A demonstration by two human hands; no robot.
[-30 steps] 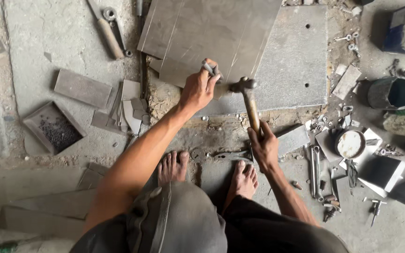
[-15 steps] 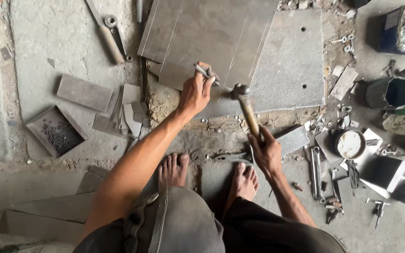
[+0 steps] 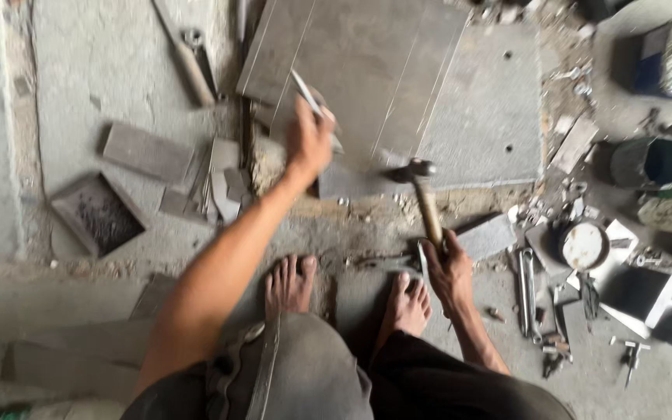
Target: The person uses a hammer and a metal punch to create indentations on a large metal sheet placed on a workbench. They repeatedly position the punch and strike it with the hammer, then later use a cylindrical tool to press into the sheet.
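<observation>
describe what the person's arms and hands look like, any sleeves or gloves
Both arms are bare with no sleeves showing. The left hand and right hand wear no gloves, and no watch or ring can be made out, though the picture is blurred. The feet below are bare too, and the knees are in dark cloth.

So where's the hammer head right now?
In the head view the hammer head sits just right of centre, over the metal sheet's near edge, right of the left hand.

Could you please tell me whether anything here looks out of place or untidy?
Yes: metal offcuts lie scattered left of the left hand, and wrenches and small parts clutter the floor beside the right hand.
</observation>
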